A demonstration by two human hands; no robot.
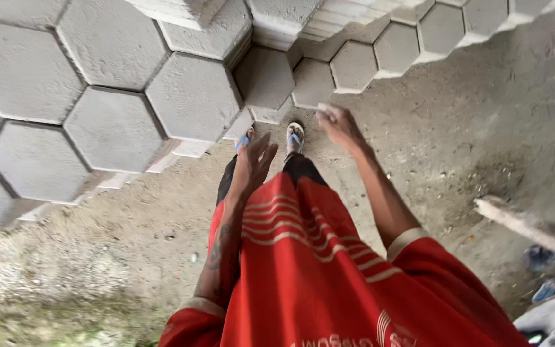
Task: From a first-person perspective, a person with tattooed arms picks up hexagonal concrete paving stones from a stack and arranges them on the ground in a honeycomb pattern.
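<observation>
Viewed from the head camera, looking straight down along a red striped jersey [303,270] to the feet. Left hand [252,160] held out in front of the body, fingers spread and slack, gripping nothing. Right hand [338,125] raised slightly further forward, fingers loosely curled, likewise empty; blurred, so finger detail not fully readable. Both hands poised just short of the nearest hexagonal concrete paving block [264,80], which sits at the edge of a stacked field of identical grey hexagonal blocks [114,128] filling the upper left. No contact between hands and blocks. Blue flip-flops [295,136] planted on the dusty concrete floor [457,128], toes close to the stack. Wooden stick [525,225] lying at right, well apart.
</observation>
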